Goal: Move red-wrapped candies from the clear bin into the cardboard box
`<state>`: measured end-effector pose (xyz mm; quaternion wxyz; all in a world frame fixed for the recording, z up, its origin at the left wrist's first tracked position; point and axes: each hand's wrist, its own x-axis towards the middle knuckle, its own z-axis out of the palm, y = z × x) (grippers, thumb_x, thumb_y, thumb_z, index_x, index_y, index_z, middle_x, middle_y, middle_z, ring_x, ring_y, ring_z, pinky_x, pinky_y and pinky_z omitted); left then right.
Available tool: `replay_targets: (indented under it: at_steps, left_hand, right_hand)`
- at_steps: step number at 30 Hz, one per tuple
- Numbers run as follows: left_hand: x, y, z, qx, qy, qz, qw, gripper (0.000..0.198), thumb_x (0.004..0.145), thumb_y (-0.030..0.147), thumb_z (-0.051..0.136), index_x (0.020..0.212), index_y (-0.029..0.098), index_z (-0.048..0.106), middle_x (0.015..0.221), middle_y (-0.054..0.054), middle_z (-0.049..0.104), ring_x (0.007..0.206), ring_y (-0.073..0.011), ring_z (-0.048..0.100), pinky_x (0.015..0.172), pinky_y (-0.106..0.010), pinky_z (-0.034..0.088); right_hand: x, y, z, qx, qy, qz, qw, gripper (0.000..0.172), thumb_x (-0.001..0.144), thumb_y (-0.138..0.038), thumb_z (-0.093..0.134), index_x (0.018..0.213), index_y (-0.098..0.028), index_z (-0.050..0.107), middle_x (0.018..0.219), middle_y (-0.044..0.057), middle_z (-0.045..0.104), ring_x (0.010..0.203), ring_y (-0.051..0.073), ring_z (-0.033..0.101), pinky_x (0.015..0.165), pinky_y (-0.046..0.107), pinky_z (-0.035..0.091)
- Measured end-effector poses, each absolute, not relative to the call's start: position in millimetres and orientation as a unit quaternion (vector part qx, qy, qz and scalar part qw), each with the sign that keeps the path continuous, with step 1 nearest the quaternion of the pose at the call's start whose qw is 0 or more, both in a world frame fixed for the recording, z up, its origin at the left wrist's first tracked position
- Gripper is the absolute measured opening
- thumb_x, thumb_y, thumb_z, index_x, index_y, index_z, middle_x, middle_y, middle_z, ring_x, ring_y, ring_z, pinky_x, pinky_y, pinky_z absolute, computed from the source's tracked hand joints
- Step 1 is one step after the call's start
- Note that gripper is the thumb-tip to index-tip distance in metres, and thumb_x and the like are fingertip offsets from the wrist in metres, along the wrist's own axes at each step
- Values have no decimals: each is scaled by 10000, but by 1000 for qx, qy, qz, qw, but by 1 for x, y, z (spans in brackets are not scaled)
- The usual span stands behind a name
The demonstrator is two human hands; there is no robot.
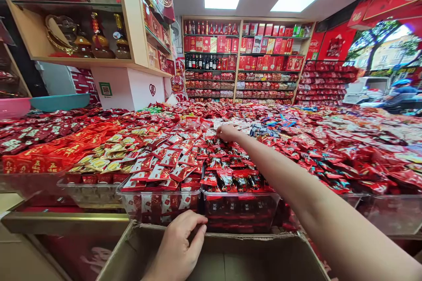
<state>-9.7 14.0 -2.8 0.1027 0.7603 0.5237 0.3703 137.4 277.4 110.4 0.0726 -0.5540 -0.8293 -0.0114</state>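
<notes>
My left hand [183, 246] is over the near rim of an open cardboard box [244, 236]. Its fingers are curled, with the thumb close to the index finger, and nothing shows between them. At the far end of my outstretched arm, my right hand [228, 132] is among small wrapped packets, fingers bent down and closed; what they grip, if anything, is hidden. Just below it lie dark red-and-black packets [227, 180] in a clear plastic bin [240, 210]. Red-and-white packets [168, 158] fill the bin to their left. Inside the box, the visible part is bare cardboard.
More bins of packets spread to both sides, including orange-red ones [56, 149] and gold-topped ones [105, 158]. A teal basin [61, 102] stands at left, under an overhanging cabinet [89, 59]. Shelves [240, 61] line the back; a street shows at right.
</notes>
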Motion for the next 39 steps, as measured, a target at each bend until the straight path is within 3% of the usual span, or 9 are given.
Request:
replay_targets:
  at_steps: [10, 15, 21, 36, 39]
  left_hand:
    - [-10, 13, -2, 758, 527, 370, 103, 132, 781, 187, 475, 795, 212, 603, 748, -25, 636, 719, -167, 600, 662, -250, 477]
    - [-11, 14, -3, 762, 525, 365, 102, 125, 784, 196, 474, 803, 208, 597, 752, -26, 632, 719, -166, 597, 662, -253, 475]
    - [-10, 14, -2, 766, 522, 365, 90, 126, 786, 200, 466, 792, 214, 592, 739, -21, 631, 709, -164, 600, 650, -243, 479]
    - [-12, 12, -3, 767, 517, 364, 103, 123, 798, 200, 457, 806, 212, 580, 766, -18, 625, 725, -159, 593, 662, -243, 467]
    - [-12, 13, -4, 769, 517, 360, 107, 123, 801, 205, 455, 813, 207, 578, 770, -20, 621, 732, -159, 589, 671, -248, 461]
  right_hand:
    - [140, 281, 108, -551, -830, -27, 84, 249, 820, -319, 454, 985, -152, 539, 1064, 73, 526, 983, 191, 485, 841, 414, 388]
    - [144, 262, 117, -494, -860, -45, 120, 254, 793, -330, 480, 974, -176, 569, 1040, 64, 563, 1000, 196, 475, 883, 386, 332]
    - [146, 238, 111, -413, -900, -52, 127, 231, 685, -413, 573, 788, -219, 642, 914, 26, 627, 924, 201, 506, 874, 317, 301]
    - [167, 215, 108, -396, -898, -23, 189, 140, 681, -280, 608, 730, -154, 645, 851, 78, 634, 885, 212, 519, 859, 343, 297]
    - [170, 188, 119, -382, -897, 3, 223, 140, 722, -238, 555, 750, -124, 631, 849, 98, 629, 840, 205, 531, 804, 333, 345]
